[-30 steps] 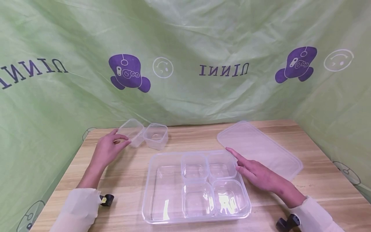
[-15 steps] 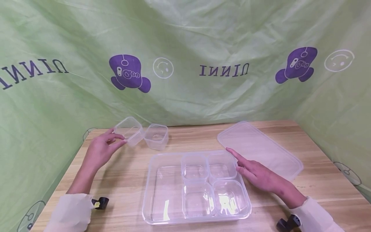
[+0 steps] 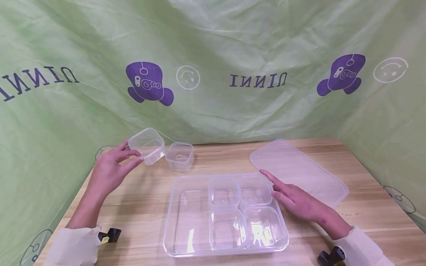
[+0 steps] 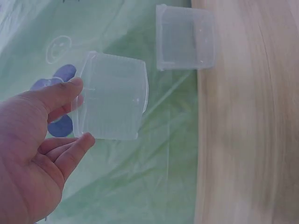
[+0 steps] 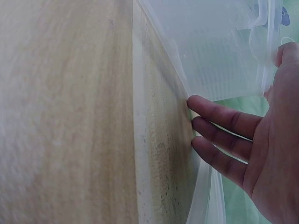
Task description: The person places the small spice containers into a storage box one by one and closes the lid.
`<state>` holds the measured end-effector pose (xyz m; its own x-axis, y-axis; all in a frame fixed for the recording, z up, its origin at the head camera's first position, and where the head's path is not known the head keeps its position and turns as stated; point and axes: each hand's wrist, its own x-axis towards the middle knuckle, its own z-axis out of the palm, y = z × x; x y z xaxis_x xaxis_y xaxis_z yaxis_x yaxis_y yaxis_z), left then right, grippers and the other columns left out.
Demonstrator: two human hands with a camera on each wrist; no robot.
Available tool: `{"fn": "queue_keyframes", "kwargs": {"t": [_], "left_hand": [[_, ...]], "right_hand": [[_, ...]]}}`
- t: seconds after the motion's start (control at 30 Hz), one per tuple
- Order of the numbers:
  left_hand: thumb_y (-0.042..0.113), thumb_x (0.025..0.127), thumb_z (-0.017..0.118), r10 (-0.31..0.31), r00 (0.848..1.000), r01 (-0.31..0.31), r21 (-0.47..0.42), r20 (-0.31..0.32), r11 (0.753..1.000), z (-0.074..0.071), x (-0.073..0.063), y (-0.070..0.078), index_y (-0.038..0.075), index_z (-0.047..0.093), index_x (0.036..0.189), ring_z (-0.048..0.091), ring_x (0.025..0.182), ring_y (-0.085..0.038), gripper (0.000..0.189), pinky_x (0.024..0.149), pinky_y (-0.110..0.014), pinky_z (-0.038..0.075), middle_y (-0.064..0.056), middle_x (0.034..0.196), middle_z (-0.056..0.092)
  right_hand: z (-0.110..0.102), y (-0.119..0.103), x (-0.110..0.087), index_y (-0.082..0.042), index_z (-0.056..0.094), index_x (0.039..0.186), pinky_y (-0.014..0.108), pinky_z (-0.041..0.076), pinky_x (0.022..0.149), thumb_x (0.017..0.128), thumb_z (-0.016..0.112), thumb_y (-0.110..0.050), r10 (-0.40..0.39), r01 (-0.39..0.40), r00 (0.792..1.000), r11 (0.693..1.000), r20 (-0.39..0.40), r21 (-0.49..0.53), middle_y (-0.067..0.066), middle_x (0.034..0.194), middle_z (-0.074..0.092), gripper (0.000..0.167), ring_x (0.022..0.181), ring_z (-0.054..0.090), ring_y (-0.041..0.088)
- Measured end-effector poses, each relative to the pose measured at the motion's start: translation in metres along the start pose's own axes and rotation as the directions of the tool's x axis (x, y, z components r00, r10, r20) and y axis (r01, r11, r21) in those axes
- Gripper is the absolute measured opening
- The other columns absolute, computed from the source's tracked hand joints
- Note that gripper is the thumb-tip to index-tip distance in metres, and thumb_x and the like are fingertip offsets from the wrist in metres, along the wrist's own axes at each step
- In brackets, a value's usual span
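Observation:
Thumb and fingers of my left hand (image 3: 111, 170) pinch the rim of a small clear plastic container (image 3: 151, 149), which is tilted and raised above the table. In the left wrist view this container (image 4: 112, 98) shows side-on. A second small container (image 3: 179, 159) stands upright just right of it on the table. In the middle front lies a large clear rectangular food container (image 3: 168, 221). Several small containers (image 3: 227, 232) fill its right part; its left part is bare. My right hand (image 3: 296, 199), fingers fairly straight, touches the large container's right side near its back corner.
A translucent flat lid (image 3: 296, 173) lies at the back right of the wooden table (image 3: 143, 229), behind my right hand. A green printed cloth (image 3: 213, 107) hangs close behind the table's back edge and along both sides.
My left hand has moved left and slightly up, lifting the small container away from the second one. The right hand and the large container have stayed in place.

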<state>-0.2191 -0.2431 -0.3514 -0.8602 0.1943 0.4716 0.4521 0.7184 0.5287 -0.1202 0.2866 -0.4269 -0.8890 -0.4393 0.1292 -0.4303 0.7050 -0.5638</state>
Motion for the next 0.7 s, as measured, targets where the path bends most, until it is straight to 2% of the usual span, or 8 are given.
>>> {"fn": "queue_keyframes", "kwargs": {"t": [0.2, 0.37, 0.43, 0.6, 0.7], "left_hand": [[0.020, 0.089, 0.084, 0.035, 0.999, -0.035, -0.013, -0.031, 0.999, -0.003, -0.003, 0.014, 0.012, 0.081, 0.097, 0.059, 0.121, -0.051, 0.012, 0.090, -0.062, 0.049, -0.021, 0.146, 0.055], [0.013, 0.084, 0.087, 0.123, 0.989, -0.124, -0.001, -0.079, 0.992, -0.003, -0.005, 0.023, 0.013, 0.081, 0.095, 0.059, 0.121, -0.049, 0.012, 0.087, -0.056, 0.047, -0.016, 0.143, 0.059], [0.011, 0.082, 0.088, 0.161, 0.982, -0.162, 0.007, -0.098, 0.987, -0.003, -0.005, 0.027, 0.014, 0.082, 0.095, 0.061, 0.120, -0.047, 0.015, 0.086, -0.048, 0.047, -0.016, 0.141, 0.061], [0.008, 0.077, 0.091, 0.226, 0.968, -0.226, 0.007, -0.112, 0.974, -0.003, -0.009, 0.036, 0.015, 0.082, 0.095, 0.064, 0.118, -0.044, 0.021, 0.085, -0.011, 0.042, -0.016, 0.138, 0.063], [0.006, 0.076, 0.091, 0.247, 0.964, -0.249, -0.015, -0.098, 0.968, -0.004, -0.011, 0.042, 0.014, 0.081, 0.094, 0.065, 0.116, -0.043, 0.022, 0.088, -0.003, 0.038, -0.017, 0.140, 0.061]], "right_hand": [[0.000, 0.000, 0.000, -0.030, 0.018, 0.166, 0.063, 0.047, 0.099, 0.112, 0.043, -0.021, -0.001, 0.001, 1.000, 1.000, 0.000, 0.002, 0.023, 0.136, 0.061, 0.060, 0.116, 0.065, 0.034], [-0.001, -0.001, 0.000, -0.031, 0.018, 0.166, 0.063, 0.047, 0.098, 0.112, 0.043, -0.021, 0.009, -0.009, 1.000, 1.000, 0.002, 0.005, 0.023, 0.130, 0.064, 0.060, 0.115, 0.065, 0.033], [-0.001, -0.001, -0.001, -0.031, 0.018, 0.166, 0.063, 0.047, 0.098, 0.112, 0.043, -0.021, 0.010, -0.010, 1.000, 1.000, 0.003, 0.004, 0.022, 0.129, 0.065, 0.060, 0.115, 0.065, 0.032], [0.000, -0.001, -0.002, -0.030, 0.019, 0.166, 0.062, 0.048, 0.098, 0.112, 0.044, -0.021, -0.001, 0.001, 1.000, 1.000, -0.003, -0.007, 0.020, 0.136, 0.062, 0.060, 0.116, 0.065, 0.030], [-0.001, -0.001, -0.001, -0.030, 0.018, 0.166, 0.061, 0.048, 0.098, 0.112, 0.044, -0.021, -0.007, 0.007, 1.000, 1.000, -0.004, -0.016, 0.019, 0.135, 0.063, 0.060, 0.116, 0.065, 0.029]]}}
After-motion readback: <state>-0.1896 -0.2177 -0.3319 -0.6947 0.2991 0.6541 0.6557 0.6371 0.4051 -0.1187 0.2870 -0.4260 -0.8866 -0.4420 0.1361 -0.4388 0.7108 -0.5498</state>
